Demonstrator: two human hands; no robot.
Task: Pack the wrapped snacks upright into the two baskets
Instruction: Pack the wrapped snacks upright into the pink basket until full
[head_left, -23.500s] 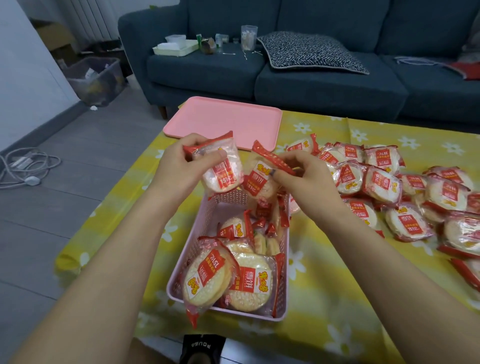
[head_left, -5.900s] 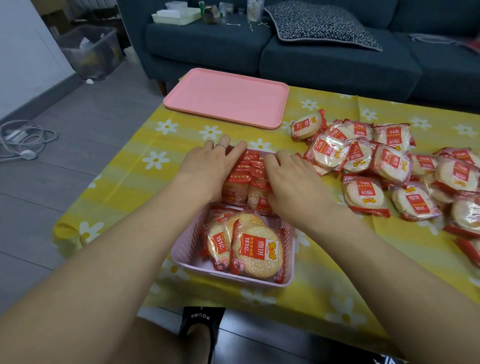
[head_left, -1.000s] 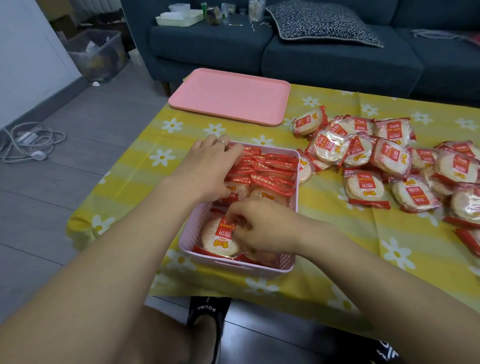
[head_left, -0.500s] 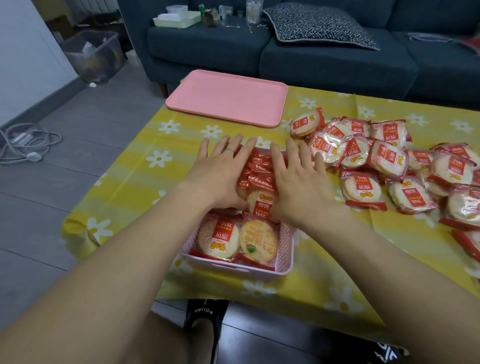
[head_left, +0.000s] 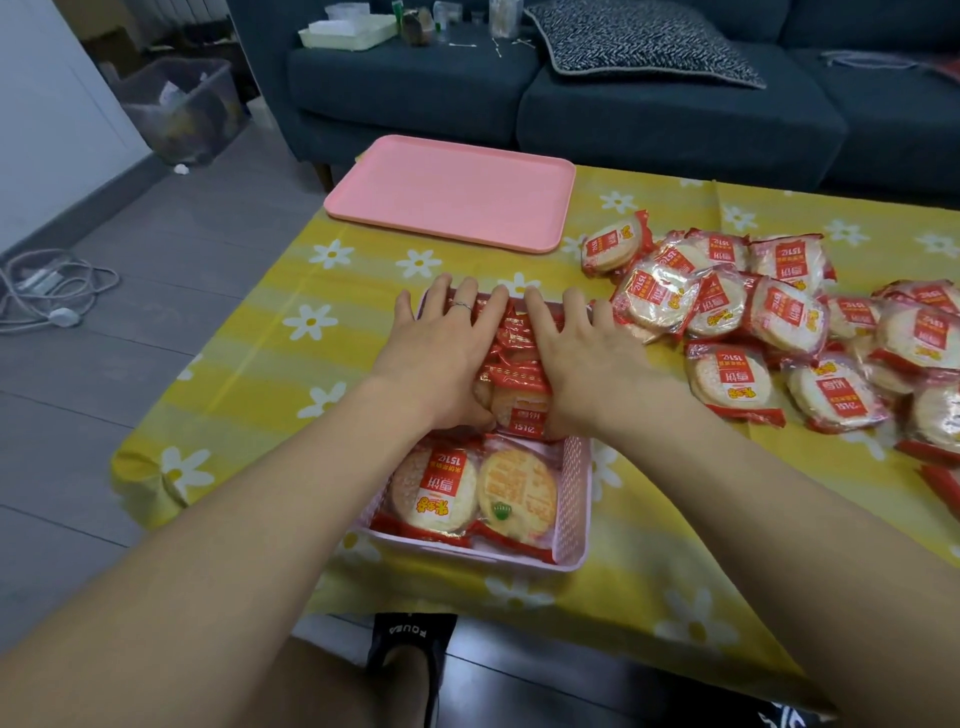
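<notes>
Both hands lie flat, fingers spread, on the upright row of snacks (head_left: 511, 358) at the far end of the basket (head_left: 574, 499) — the left hand (head_left: 441, 353) on the row's left side, the right hand (head_left: 587, 364) on its right, thumbs tucked at the near face. Two packs (head_left: 472, 491) lean face-up in the basket's near end. Loose snacks (head_left: 769, 322) lie heaped on the yellow cloth (head_left: 260, 364) to the right — a pink tray (head_left: 452, 189) sits beyond.
</notes>
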